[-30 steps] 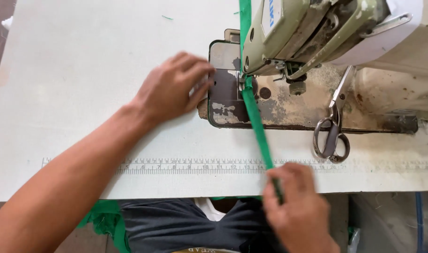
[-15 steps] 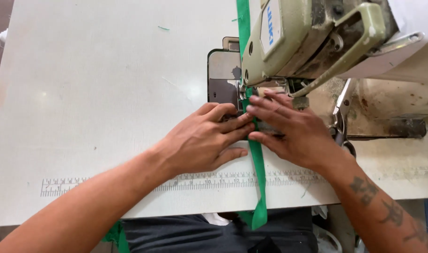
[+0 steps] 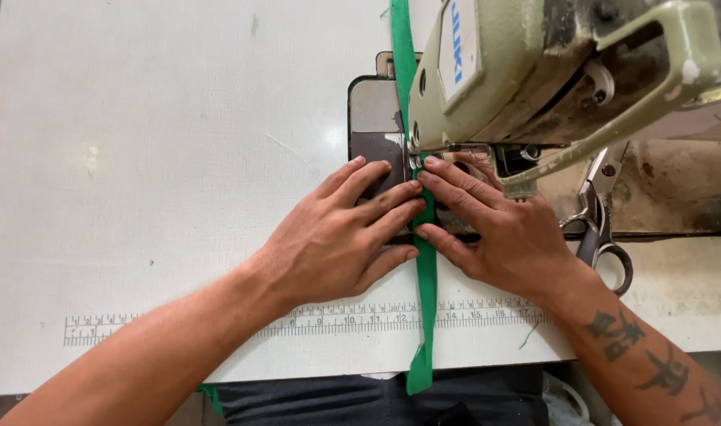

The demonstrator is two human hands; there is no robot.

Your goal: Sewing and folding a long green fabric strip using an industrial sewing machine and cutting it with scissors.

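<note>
A narrow green fabric strip point(image 3: 426, 276) runs from the table's near edge up under the head of a pale green sewing machine point(image 3: 534, 71) and out behind it. My left hand point(image 3: 341, 237) lies flat on the left side of the strip, fingertips pressing it close to the needle. My right hand point(image 3: 498, 229) lies flat on the right side, fingers spread and touching the strip just in front of the presser foot. The strip's loose end hangs over the table edge. The needle area is partly hidden by my fingers.
A white table point(image 3: 140, 158) carries a printed ruler strip point(image 3: 179, 325) along its near edge. Scissors point(image 3: 601, 229) lie right of my right hand on the worn machine bed point(image 3: 676, 189). A dark metal plate point(image 3: 372, 118) sits left of the needle.
My right hand has come up from the strip's lower end to the needle. Both hands now press flat either side of the strip; in the last half second little moved.
</note>
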